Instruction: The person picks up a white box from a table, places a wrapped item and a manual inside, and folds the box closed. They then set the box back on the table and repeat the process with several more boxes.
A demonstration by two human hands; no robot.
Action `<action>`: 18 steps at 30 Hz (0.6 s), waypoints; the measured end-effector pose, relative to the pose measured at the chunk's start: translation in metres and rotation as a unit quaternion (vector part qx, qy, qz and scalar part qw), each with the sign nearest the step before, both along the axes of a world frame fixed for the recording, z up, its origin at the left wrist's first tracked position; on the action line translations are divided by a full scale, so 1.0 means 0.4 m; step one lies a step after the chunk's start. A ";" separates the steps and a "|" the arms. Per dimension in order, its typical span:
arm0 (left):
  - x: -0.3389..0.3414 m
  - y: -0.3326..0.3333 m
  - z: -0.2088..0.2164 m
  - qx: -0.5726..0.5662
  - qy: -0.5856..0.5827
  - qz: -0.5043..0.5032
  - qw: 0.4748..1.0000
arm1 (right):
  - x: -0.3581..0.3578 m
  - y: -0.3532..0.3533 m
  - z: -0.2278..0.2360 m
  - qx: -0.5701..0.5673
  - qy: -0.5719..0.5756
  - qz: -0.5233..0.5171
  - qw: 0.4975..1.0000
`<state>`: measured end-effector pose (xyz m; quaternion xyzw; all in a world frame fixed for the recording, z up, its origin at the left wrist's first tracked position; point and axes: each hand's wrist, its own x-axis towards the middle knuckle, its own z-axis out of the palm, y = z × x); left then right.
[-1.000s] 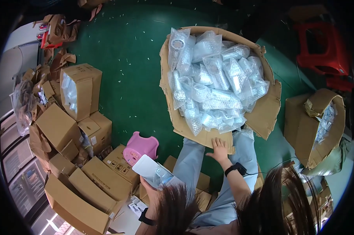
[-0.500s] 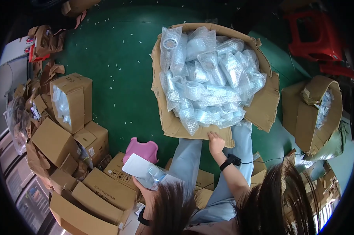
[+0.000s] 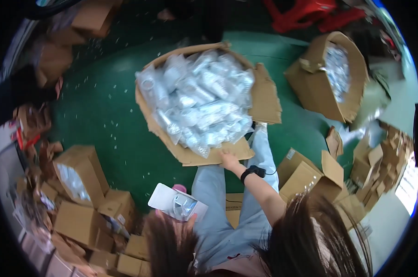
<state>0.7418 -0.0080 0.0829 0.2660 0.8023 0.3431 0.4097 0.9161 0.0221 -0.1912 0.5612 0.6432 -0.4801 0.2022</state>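
My right hand (image 3: 230,160) is closed on the near flap of a large open cardboard carton (image 3: 195,159), thumb and fingers pressed on its edge. Clear bubble-wrapped packages (image 3: 204,97) fill this carton to the top; some look like bottles or jars, but their exact kind is hard to make out. Low beside my left thigh, my left hand (image 3: 190,224) holds a small white box (image 3: 165,195) with its lid folded back. Inside lies something in clear wrap (image 3: 183,204). Hair hides most of the left hand, though a few fingertips show at the box's edge.
Left of me are stacked cardboard boxes (image 3: 77,221), one filled with wrapped items (image 3: 71,180). Another filled carton (image 3: 306,83) stands at the far right, near a red plastic stool (image 3: 301,14). An open box (image 3: 306,175) is by my right leg. Pink plastic (image 3: 179,188) peeks out behind the white box.
The whole view has swung, so the large carton appears farther left and the right-hand boxes show more. Both hands keep their holds. The white box now covers most of the pink plastic.
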 end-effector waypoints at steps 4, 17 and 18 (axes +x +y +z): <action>0.040 0.012 0.012 -0.060 0.118 -0.228 0.965 | 0.122 0.065 0.092 0.183 0.119 -0.185 0.958; 0.459 0.183 0.075 -0.122 0.112 -0.349 0.922 | 1.110 0.512 0.242 0.392 -0.365 -0.244 0.809; 0.507 0.205 0.078 -0.144 0.101 -0.314 0.933 | 1.165 0.534 0.215 0.389 -0.416 -0.181 0.802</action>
